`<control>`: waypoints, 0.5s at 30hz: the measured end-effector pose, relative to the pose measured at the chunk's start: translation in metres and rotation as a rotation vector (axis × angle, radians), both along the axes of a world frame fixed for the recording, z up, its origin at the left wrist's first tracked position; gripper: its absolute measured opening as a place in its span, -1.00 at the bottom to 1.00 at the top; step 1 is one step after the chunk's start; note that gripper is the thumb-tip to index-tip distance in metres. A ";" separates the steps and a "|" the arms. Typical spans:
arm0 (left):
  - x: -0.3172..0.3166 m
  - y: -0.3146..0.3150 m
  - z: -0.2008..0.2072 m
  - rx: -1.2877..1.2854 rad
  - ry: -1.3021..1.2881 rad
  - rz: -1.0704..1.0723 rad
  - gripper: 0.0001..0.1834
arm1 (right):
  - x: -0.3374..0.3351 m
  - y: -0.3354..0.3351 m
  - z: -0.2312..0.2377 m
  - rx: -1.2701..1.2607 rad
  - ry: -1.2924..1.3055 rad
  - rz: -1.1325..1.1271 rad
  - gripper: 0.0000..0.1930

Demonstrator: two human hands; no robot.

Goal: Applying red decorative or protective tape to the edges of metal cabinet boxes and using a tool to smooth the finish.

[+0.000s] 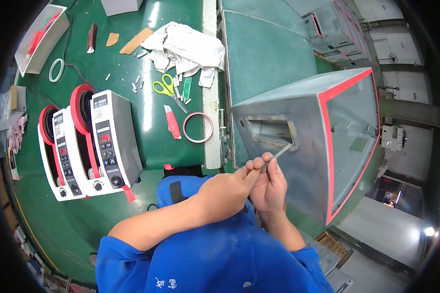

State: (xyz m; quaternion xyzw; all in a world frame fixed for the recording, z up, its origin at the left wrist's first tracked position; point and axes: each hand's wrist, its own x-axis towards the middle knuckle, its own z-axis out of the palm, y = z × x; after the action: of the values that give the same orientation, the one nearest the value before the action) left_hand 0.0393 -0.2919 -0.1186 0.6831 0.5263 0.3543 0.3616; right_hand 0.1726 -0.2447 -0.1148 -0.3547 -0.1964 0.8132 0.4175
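Both hands are closed on a thin flat metal strip (pixel 283 150), whose exact kind I cannot make out. My left hand (pixel 226 191) grips its near end, and my right hand (pixel 269 188) pinches it a little further forward. The strip's far tip meets the lower right corner of a rectangular opening (pixel 271 131) in a grey metal cabinet (pixel 303 171). Dull, yellowish marks surround that opening. Red tape (pixel 330 161) runs along the edges of the cabinet's open side. My fingers hide the strip's near end.
Two tape dispensers (pixel 113 139) with red rolls stand on the green table (pixel 146 146) at left. Nearer the cabinet lie a red utility knife (pixel 172 122), a tape roll (pixel 185 128), green scissors (pixel 165 87) and a white cloth (pixel 181 46). A white bin (pixel 27 61) sits far left.
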 end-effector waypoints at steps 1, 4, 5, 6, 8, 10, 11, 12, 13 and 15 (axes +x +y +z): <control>0.001 0.006 0.001 0.006 0.005 0.001 -0.52 | 0.000 0.005 -0.001 0.010 0.004 -0.013 -0.79; 0.001 0.018 0.001 0.003 -0.018 -0.029 -0.51 | 0.002 0.016 -0.004 0.004 0.034 -0.029 -0.79; 0.000 0.013 0.000 0.006 -0.031 -0.027 -0.51 | 0.001 0.013 -0.002 -0.006 0.043 -0.018 -0.80; 0.000 0.010 0.001 0.009 -0.043 -0.025 -0.51 | 0.000 0.009 0.000 -0.016 0.052 -0.006 -0.80; 0.002 0.007 0.007 -0.023 -0.021 -0.035 -0.51 | 0.001 0.004 0.003 -0.038 0.046 -0.006 -0.80; 0.004 0.007 0.009 -0.024 -0.010 -0.035 -0.51 | 0.004 0.011 0.001 -0.025 0.051 -0.015 -0.80; 0.003 0.017 0.009 0.006 -0.010 -0.029 -0.50 | 0.006 0.021 -0.006 -0.004 0.078 -0.024 -0.79; 0.002 0.022 0.009 0.036 -0.011 -0.023 -0.50 | 0.006 0.019 -0.004 -0.014 0.059 -0.015 -0.79; 0.001 0.017 0.010 0.022 0.001 -0.050 -0.47 | 0.004 0.014 0.000 -0.024 0.041 -0.005 -0.79; 0.002 0.003 0.008 0.017 0.049 -0.055 -0.45 | 0.001 0.001 0.004 -0.062 0.037 0.017 -0.79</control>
State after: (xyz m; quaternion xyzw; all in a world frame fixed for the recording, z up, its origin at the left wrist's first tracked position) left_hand 0.0414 -0.2889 -0.1106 0.7087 0.5131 0.3320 0.3525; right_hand 0.1735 -0.2432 -0.1104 -0.3505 -0.1663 0.8288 0.4031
